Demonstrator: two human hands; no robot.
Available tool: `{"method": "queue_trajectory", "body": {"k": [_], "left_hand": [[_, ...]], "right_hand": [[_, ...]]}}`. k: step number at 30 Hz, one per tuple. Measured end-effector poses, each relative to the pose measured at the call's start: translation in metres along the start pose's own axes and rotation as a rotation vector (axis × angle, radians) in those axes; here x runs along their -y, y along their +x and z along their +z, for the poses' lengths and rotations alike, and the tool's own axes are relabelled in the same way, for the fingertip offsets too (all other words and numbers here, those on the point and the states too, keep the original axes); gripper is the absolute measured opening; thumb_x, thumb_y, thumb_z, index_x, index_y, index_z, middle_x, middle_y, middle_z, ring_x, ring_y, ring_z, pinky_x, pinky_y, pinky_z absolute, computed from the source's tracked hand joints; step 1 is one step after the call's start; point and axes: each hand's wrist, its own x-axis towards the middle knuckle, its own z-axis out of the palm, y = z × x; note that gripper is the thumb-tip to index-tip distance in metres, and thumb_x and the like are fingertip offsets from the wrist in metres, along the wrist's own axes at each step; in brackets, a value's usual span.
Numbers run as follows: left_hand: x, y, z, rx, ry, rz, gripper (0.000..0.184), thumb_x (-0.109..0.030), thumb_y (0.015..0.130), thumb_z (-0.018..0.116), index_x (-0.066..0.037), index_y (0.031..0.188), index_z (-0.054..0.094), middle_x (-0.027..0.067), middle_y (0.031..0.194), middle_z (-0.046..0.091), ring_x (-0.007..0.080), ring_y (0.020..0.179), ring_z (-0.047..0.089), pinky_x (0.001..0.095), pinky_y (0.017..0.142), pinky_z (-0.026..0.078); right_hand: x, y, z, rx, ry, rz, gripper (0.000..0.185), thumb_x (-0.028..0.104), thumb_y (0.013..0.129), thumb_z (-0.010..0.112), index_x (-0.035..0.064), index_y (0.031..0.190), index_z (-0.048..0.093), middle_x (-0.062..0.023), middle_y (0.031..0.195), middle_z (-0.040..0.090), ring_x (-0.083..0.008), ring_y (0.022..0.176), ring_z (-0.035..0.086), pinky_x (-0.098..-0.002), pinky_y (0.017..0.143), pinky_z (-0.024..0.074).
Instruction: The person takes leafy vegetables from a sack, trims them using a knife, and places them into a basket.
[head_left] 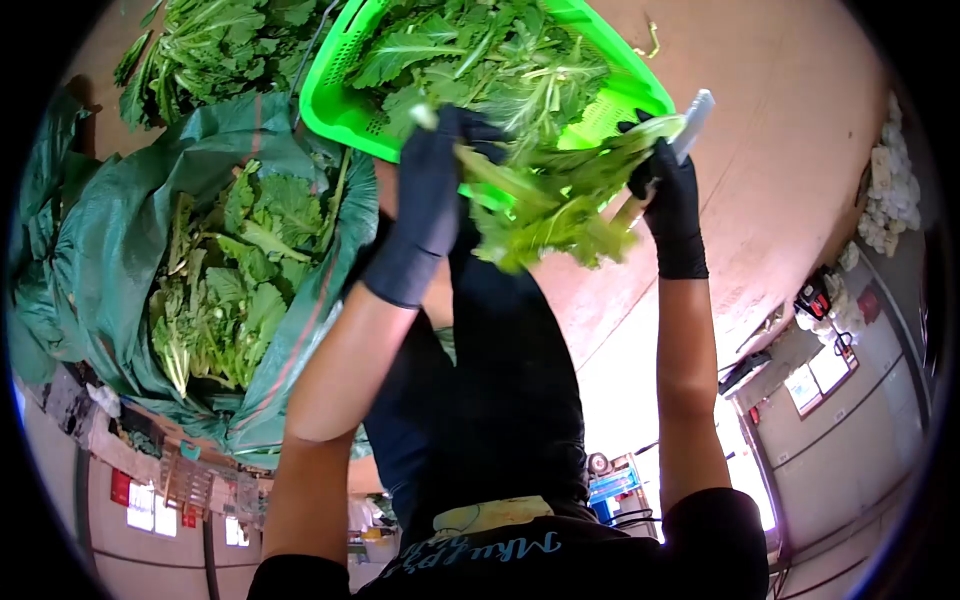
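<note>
My left hand (432, 180), in a black glove, is closed on leafy greens (550, 205), with a pale stem end showing above its fingers. My right hand (668, 190), also gloved in black, has its fingers wrapped round a knife, whose pale blade (697, 120) points up, and it touches the stem side of the same greens. The leaves hang between both hands, slightly blurred, in front of the near rim of a bright green basket (325, 105). More cut greens (480, 60) lie inside that basket. The knife's handle is mostly hidden in my right hand.
An open dark green sack (120, 240) holding leafy greens (240, 280) is at the left. Another heap of greens (220, 45) lies at the upper left. A plant scrap (653, 40) rests on the brown floor (780, 130). White bundles (890, 190) are at the far right.
</note>
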Motion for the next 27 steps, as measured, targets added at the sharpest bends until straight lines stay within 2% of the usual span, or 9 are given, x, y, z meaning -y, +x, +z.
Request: {"method": "queue_trajectory", "body": {"k": [3,8,9,11,12,17,24,26,27], "left_hand": [[0.015,0.015,-0.038,0.007,-0.103,0.285,0.023,-0.019,0.091,0.047,0.002,0.099,0.052,0.0102,0.087,0.058,0.0166,0.075,0.056,0.0306,0.071,0.047],[0.062,0.058,-0.081,-0.031,-0.365,0.019,0.024,-0.028,0.089,0.051,-0.006,0.099,0.052,0.0048,0.090,0.056,0.0164,0.078,0.055,0.0307,0.070,0.047],[0.091,0.069,-0.087,-0.089,-0.308,0.083,0.030,-0.026,0.084,0.060,0.000,0.094,0.050,0.0058,0.074,0.056,0.0115,0.049,0.049,0.0263,0.050,0.042],[0.146,0.082,-0.103,-0.342,0.633,0.330,0.070,-0.033,0.075,0.068,0.008,0.121,0.036,0.0213,0.108,0.052,0.0284,0.095,0.053,0.0354,0.080,0.044],[0.144,0.083,-0.113,-0.193,0.503,0.185,0.075,-0.034,0.074,0.069,0.009,0.124,0.033,0.0241,0.117,0.047,0.0312,0.110,0.044,0.0377,0.090,0.037],[0.045,-0.023,-0.187,-0.452,0.377,0.305,0.048,-0.025,0.077,0.065,0.000,0.116,0.049,0.0190,0.108,0.055,0.0273,0.103,0.053,0.0341,0.087,0.041],[0.000,-0.182,-0.425,-1.155,0.733,0.435,0.042,-0.020,0.078,0.062,-0.001,0.114,0.051,0.0193,0.111,0.054,0.0322,0.104,0.051,0.0363,0.090,0.039],[0.001,-0.219,-0.481,-1.299,0.864,0.507,0.042,-0.018,0.078,0.061,-0.001,0.114,0.050,0.0187,0.113,0.053,0.0325,0.107,0.049,0.0363,0.092,0.037],[0.000,-0.235,-0.502,-1.357,0.935,0.536,0.041,-0.015,0.077,0.060,-0.001,0.114,0.050,0.0188,0.113,0.053,0.0333,0.106,0.049,0.0373,0.092,0.037]], "right_hand": [[0.034,0.007,-0.016,-0.032,0.311,-0.125,0.041,0.023,0.089,0.049,0.0021,0.124,0.039,-0.0146,0.105,0.054,-0.0087,0.057,0.045,-0.0200,0.044,0.0378],[0.067,0.008,-0.033,-0.077,0.368,-0.256,0.047,0.031,0.090,0.048,0.0069,0.128,0.037,-0.0103,0.115,0.052,-0.0120,0.077,0.053,-0.0221,0.055,0.0455],[0.073,0.006,-0.019,-0.132,0.300,-0.265,0.047,0.031,0.090,0.048,0.0061,0.129,0.036,-0.0107,0.116,0.052,-0.0149,0.084,0.054,-0.0252,0.064,0.0466],[0.073,0.009,0.000,-0.071,0.070,-0.252,0.050,0.032,0.090,0.048,0.0030,0.129,0.035,-0.0118,0.115,0.053,-0.0213,0.100,0.053,-0.0327,0.086,0.0430],[0.073,0.011,0.016,-0.100,-0.179,-0.242,0.048,0.029,0.090,0.047,-0.0008,0.127,0.038,-0.0108,0.108,0.057,-0.0178,0.093,0.055,-0.0276,0.079,0.0457],[0.079,0.030,0.177,0.144,-0.751,-0.288,0.034,0.011,0.081,0.060,-0.0028,0.112,0.054,-0.0035,0.089,0.061,-0.0073,0.069,0.052,-0.0210,0.060,0.0419],[0.059,0.138,0.427,0.647,-1.108,-0.617,0.038,0.026,0.079,0.064,-0.0042,0.102,0.058,-0.0079,0.084,0.061,-0.0125,0.071,0.055,-0.0265,0.065,0.0446],[0.044,0.200,0.473,0.494,-1.568,-1.078,0.041,0.031,0.079,0.062,-0.0034,0.101,0.058,-0.0132,0.082,0.062,-0.0150,0.069,0.058,-0.0274,0.063,0.0452],[0.041,0.194,0.495,0.524,-1.625,-0.922,0.042,0.033,0.080,0.061,-0.0029,0.101,0.058,-0.0153,0.082,0.062,-0.0174,0.070,0.058,-0.0285,0.064,0.0454]]}}
